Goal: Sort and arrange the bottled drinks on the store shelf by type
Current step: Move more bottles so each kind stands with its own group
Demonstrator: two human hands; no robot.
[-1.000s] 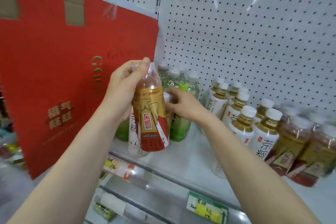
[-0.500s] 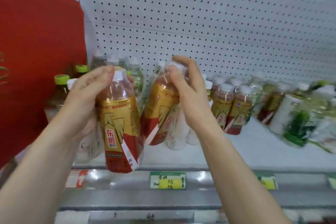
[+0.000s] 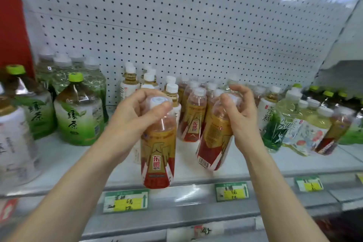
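Note:
My left hand (image 3: pixel 135 116) grips the neck of a gold-and-red energy drink bottle (image 3: pixel 158 155), held upright over the shelf's front edge. A second gold-and-red bottle (image 3: pixel 215 139) is in my right hand (image 3: pixel 240 116), tilted with its base toward the lower left, just above the white shelf (image 3: pixel 255 161). Behind both hands stands a group of several matching gold-and-red bottles (image 3: pixel 193 118). White-label tea bottles (image 3: pixel 130 82) stand at the back, left of that group.
Green tea bottles (image 3: pixel 78 112) with lime caps stand at the left, beside a red carton (image 3: pixel 11 29). Mixed bottles, some leaning, crowd the right (image 3: pixel 294 127). Price tags (image 3: pixel 125 200) line the shelf rail. Perforated white backboard (image 3: pixel 196 25) behind.
The view has swung right along the shelf. My right hand took a second gold-and-red bottle, and both hands carried their bottles toward the matching group at the middle.

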